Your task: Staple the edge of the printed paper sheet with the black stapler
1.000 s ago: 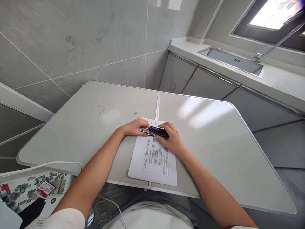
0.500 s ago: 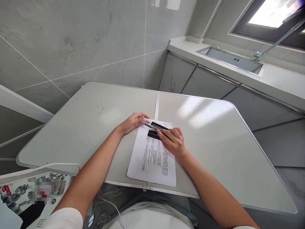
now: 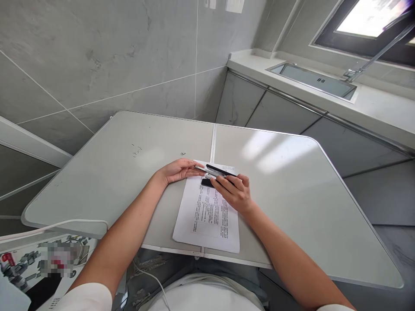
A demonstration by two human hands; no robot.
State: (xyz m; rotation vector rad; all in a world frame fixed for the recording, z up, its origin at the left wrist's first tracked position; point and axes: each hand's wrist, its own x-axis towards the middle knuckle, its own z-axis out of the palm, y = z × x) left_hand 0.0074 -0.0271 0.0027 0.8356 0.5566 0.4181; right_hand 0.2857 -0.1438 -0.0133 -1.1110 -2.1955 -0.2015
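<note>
A black stapler (image 3: 206,182) is spread open over the printed paper (image 3: 207,233), its silver metal magazine swung out between the top arm and the base. My right hand (image 3: 236,193) is closed round the stapler's rear part, hiding it. From the other side, my left hand (image 3: 179,170) has its thumb and fingers closed on the magazine's front end. The sheets lie on the table beneath both hands, print facing up. Whether any staples sit in the magazine is too small to make out.
Just beyond my left hand lies a small dark staple piece (image 3: 183,153). Several loose staples (image 3: 136,150) are scattered farther left on the folding table (image 3: 292,207). A white cable (image 3: 81,221) runs by the left edge. A counter with a sink (image 3: 317,82) stands at the far right.
My left hand has shifted slightly right and its fingers have closed onto the magazine's tip. The magazine has tilted upward toward the top arm. The staple piece behind the hand now shows fully.
</note>
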